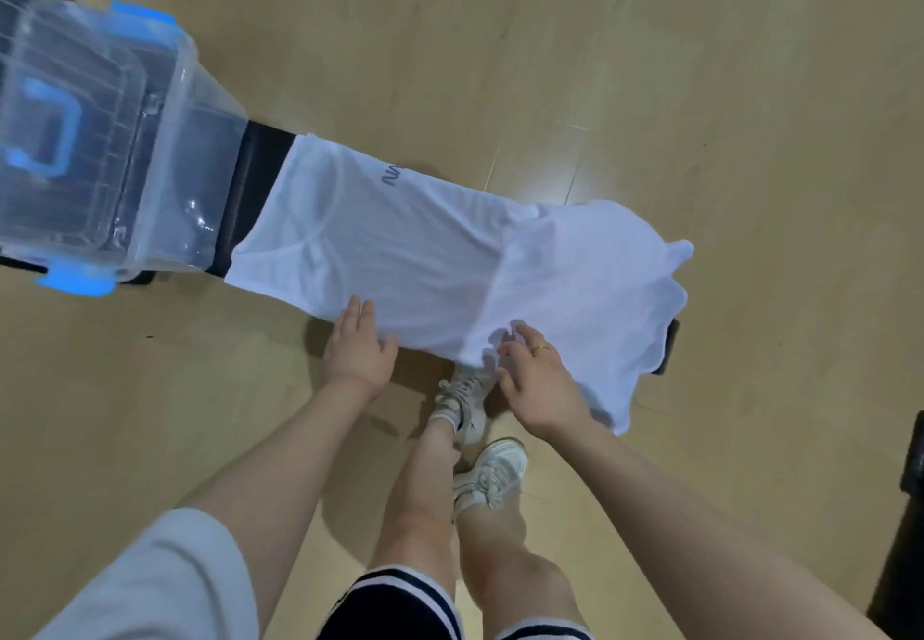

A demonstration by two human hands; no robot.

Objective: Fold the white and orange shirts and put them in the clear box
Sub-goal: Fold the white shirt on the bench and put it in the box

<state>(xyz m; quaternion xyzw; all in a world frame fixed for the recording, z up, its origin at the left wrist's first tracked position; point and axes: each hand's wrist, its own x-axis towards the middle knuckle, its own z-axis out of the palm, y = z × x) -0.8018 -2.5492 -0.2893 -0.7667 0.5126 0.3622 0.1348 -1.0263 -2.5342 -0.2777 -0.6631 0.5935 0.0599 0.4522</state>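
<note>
Bare forearms nearest the lens, a loose pale grey sleeve over the left upper arm, dark shorts with white striped hems below. Left hand flat and open, fingers together, palm down against the near edge of the white shirt. Right hand well apart from it, fingers spread and curved, fingertips touching a small crumpled peak of cloth at the shirt's near hem; whether pinching or merely resting, cannot tell. Thin gold ring on one finger of that hand.

Thin, slightly sheer fabric, faintly ribbed, seams of an under layer showing through as soft curved lines. Laid out long and narrow, sides folded inward, small dark wavy logo near the far edge. Lengthwise over a narrow black bench, black surface bare only at the collar end and at a corner on the right. Right end of the shirt rumpled, hanging past the bench edge in soft scalloped folds.

Clear box on the same bench just beyond the collar end: hard transparent plastic, rounded corners, gridded lid, bright blue clips at the sides and a blue handle on top. Lid on.

Two worn white lace-up trainers with white socks under the hands, one tucked partly beneath the bench. Pale, smooth wooden floor all around. No orange garment in view.
</note>
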